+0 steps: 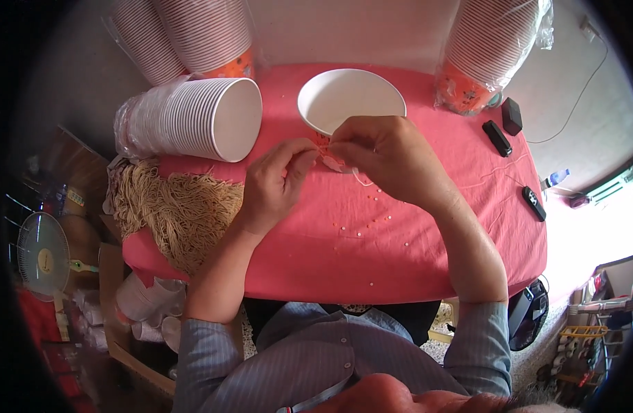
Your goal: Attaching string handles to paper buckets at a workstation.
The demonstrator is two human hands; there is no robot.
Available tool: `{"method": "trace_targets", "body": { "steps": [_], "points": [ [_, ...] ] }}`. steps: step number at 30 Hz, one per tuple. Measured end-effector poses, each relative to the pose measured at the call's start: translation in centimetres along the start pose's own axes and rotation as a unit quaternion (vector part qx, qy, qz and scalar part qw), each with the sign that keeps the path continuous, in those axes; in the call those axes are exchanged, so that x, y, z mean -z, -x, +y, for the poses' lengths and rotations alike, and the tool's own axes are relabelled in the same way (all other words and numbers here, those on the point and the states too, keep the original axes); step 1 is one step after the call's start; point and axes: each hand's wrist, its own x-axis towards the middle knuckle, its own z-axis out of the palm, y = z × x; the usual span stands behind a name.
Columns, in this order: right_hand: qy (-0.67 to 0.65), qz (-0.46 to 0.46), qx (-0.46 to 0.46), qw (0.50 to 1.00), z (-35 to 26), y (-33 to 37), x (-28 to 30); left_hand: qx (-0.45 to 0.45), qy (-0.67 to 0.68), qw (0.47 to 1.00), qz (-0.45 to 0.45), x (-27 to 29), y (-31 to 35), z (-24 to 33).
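Over the middle of the table, my left hand [274,180] and my right hand [392,158] meet with fingertips pinched close together. A thin light cord [361,180] hangs below my right fingers, and a strand of it seems to run between both pinches. Just behind them stands a white paper bucket [313,93] with an orange printed outside, its mouth facing up. My hands cover part of its front wall, so whether the cord passes through it I cannot tell. To the left of my left forearm lies a heap of beige cords [185,213].
A stack of white buckets [185,120] lies on its side at left; wrapped stacks [206,31] stand behind it and another [485,48] at back right. Tiny white and orange bits [359,234] dot the pink tablecloth [316,268]. Small black devices [497,138] lie at right.
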Motion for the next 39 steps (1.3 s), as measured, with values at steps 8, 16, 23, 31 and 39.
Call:
{"method": "trace_targets", "body": {
  "steps": [8, 16, 23, 31, 39],
  "points": [
    [0.258, 0.129, 0.163, 0.943, 2.3, -0.1, -2.9, 0.138, 0.081, 0.985, 0.070, 0.4, -1.2, -2.1],
    [0.297, 0.180, 0.100, 0.932, 3.9, -1.1, -3.4, 0.173, 0.131, 0.973, 0.074, 0.0, -1.3, -3.0],
    [0.429, 0.020, 0.136, 0.893, 3.6, 0.6, -5.2, 0.192, 0.088, 0.971, 0.109, 0.7, -1.4, -5.3],
    [0.457, -0.006, 0.174, 0.872, 3.2, 1.6, -6.9, 0.226, 0.209, 0.948, 0.077, 1.1, -1.5, -7.5],
    [0.434, 0.009, 0.195, 0.880, 4.0, 1.1, -5.8, 0.236, 0.230, 0.940, 0.091, 1.0, -1.8, -6.7]
  ]
}}
